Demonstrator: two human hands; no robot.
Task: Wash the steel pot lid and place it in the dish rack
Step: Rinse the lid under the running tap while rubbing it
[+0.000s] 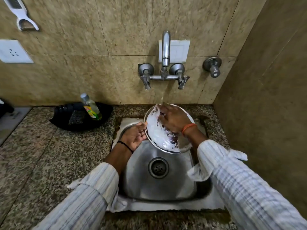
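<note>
While the left hand point(135, 136) grips the rim of the soapy steel pot lid point(163, 138) and the right hand point(174, 119) rubs it flat-fingered under the tap point(165, 52), rinsing and racking remain.

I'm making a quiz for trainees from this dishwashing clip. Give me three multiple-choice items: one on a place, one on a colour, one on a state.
1. Where is the steel pot lid?
A. On the counter
B. Over the sink, under the tap
C. In a rack

2. What colour is the band on the right hand wrist?
A. Orange
B. Blue
C. White

3. The tap is:
A. Off
B. Dripping
C. Running

Answers: B, the left hand grips the rim above the basin; A, an orange band shows; C, a stream falls onto the lid.
</note>
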